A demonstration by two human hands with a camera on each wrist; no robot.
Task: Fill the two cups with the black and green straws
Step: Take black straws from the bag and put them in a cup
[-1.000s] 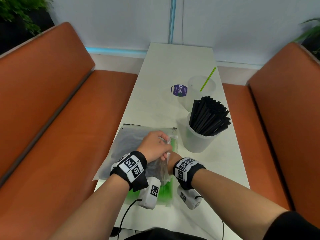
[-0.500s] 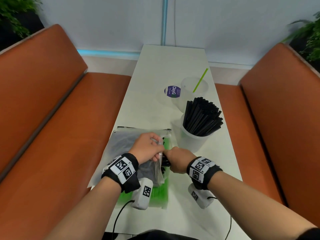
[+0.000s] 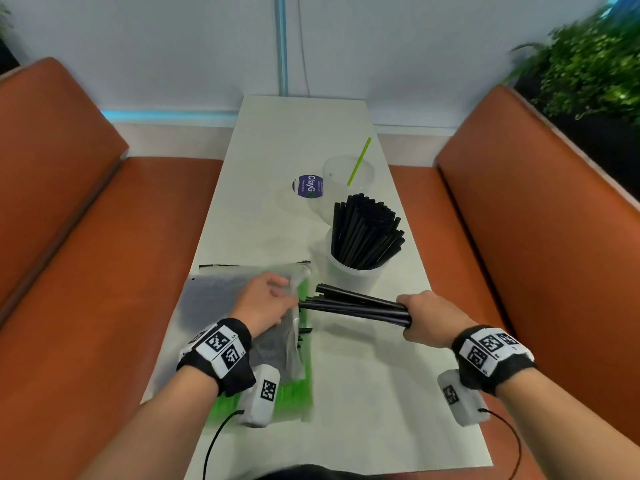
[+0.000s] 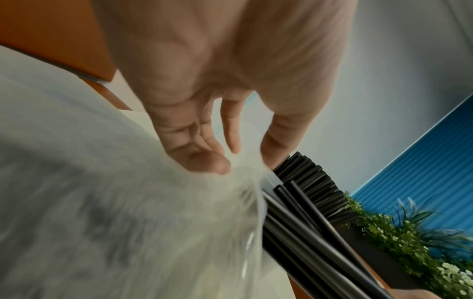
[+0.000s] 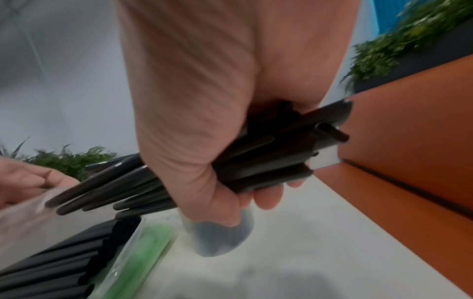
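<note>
My right hand (image 3: 420,315) grips a bundle of black straws (image 3: 353,303) held level over the table, their far ends at the mouth of a clear plastic bag (image 3: 221,296). My left hand (image 3: 266,301) pinches that bag's open edge; the pinch on the film shows in the left wrist view (image 4: 225,163). The bundle (image 5: 256,153) fills my right fist (image 5: 230,182). A near cup (image 3: 353,280) stands packed with black straws (image 3: 363,233). Behind it a clear cup (image 3: 346,174) holds one green straw (image 3: 358,161). Green straws in a bag (image 3: 298,393) lie under the clear bag.
A round purple sticker (image 3: 308,187) sits on the white table (image 3: 277,133) left of the far cup. Orange bench seats (image 3: 104,271) flank the table on both sides. Plants (image 3: 588,64) stand behind the right bench. More black straws (image 5: 51,263) remain in the bag.
My right hand has pulled a bundle of black straws out of the bag, moving right. The left hand stays on the bag's edge.
</note>
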